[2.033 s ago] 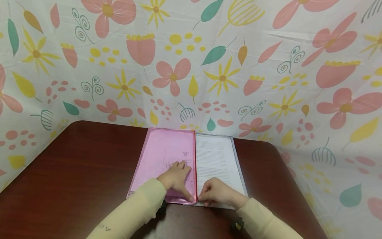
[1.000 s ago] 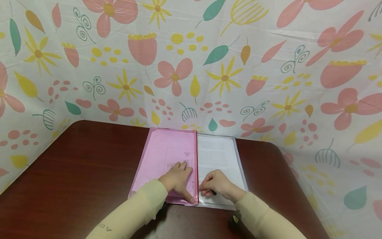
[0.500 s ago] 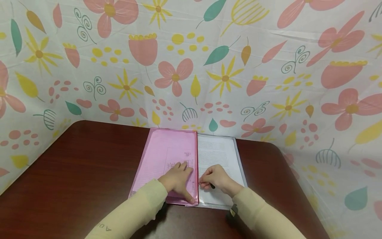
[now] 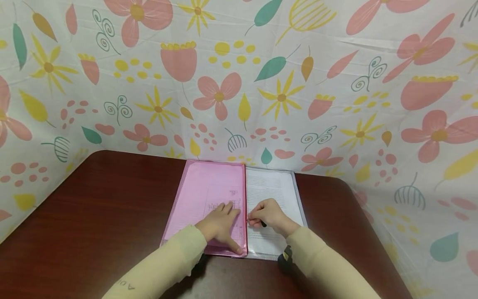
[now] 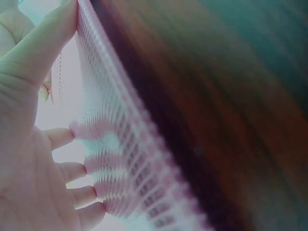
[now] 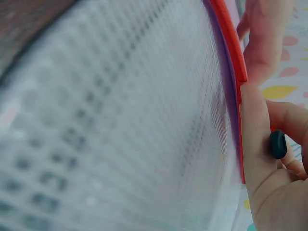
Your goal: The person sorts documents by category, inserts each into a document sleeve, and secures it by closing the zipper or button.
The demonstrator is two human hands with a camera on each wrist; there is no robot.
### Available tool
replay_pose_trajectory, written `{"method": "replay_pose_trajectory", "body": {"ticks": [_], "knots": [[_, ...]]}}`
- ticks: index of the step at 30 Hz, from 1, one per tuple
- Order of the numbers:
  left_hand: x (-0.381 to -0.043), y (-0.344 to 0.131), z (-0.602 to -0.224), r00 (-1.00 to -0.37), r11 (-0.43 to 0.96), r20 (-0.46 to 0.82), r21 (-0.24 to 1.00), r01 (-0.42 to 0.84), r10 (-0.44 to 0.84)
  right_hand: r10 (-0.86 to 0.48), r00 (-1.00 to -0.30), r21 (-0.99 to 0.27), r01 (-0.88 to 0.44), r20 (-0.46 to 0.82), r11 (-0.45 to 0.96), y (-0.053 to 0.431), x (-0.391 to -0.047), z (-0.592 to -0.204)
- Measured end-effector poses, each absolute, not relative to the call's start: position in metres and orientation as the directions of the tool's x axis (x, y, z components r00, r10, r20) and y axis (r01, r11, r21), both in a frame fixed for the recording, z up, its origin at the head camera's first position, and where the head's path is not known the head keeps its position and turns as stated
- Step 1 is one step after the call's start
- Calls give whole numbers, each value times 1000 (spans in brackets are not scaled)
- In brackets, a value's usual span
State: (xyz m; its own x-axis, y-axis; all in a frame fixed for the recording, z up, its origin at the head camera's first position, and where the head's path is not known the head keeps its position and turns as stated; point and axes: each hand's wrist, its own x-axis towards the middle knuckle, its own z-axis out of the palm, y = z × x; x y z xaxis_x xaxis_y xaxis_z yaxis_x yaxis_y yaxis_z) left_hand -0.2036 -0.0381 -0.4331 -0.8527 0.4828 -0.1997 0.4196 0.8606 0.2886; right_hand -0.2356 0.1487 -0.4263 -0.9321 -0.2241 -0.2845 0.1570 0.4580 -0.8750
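A pink translucent zipper pouch [image 4: 209, 176] with a printed sheet inside lies on the table, its red zipper [image 4: 245, 187] running along the right side. Spread fingers of my left hand [image 4: 221, 226] rest on the pouch, the thumb at its near right corner; the left wrist view shows the mesh edge beside the fingers. My right hand [image 4: 270, 214] pinches the zipper pull at the red zipper, partway up from the near corner. The pull's dark end [image 6: 277, 144] pokes out between the fingers in the right wrist view. The slider itself is hidden by the fingers.
A clear mesh pouch [image 4: 276, 249] with a printed white sheet lies to the right, its left side beneath the pink one. Both sit on a dark reddish-brown table [image 4: 112, 211]. A flower-print cloth [image 4: 216, 124] hangs behind and at the sides.
My right hand has moved away from me along the red zipper, from the near corner to partway up, with the pull pinched. The left hand has stayed in place on the pink pouch.
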Motion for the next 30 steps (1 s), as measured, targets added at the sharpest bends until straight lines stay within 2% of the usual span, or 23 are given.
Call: {"method": "replay_pose_trajectory", "body": {"ticks": [30], "knots": [[-192, -51, -433, -842, 849, -188, 283, 446, 505, -118, -962, -886, 173, -245, 429, 132, -278, -419]]}}
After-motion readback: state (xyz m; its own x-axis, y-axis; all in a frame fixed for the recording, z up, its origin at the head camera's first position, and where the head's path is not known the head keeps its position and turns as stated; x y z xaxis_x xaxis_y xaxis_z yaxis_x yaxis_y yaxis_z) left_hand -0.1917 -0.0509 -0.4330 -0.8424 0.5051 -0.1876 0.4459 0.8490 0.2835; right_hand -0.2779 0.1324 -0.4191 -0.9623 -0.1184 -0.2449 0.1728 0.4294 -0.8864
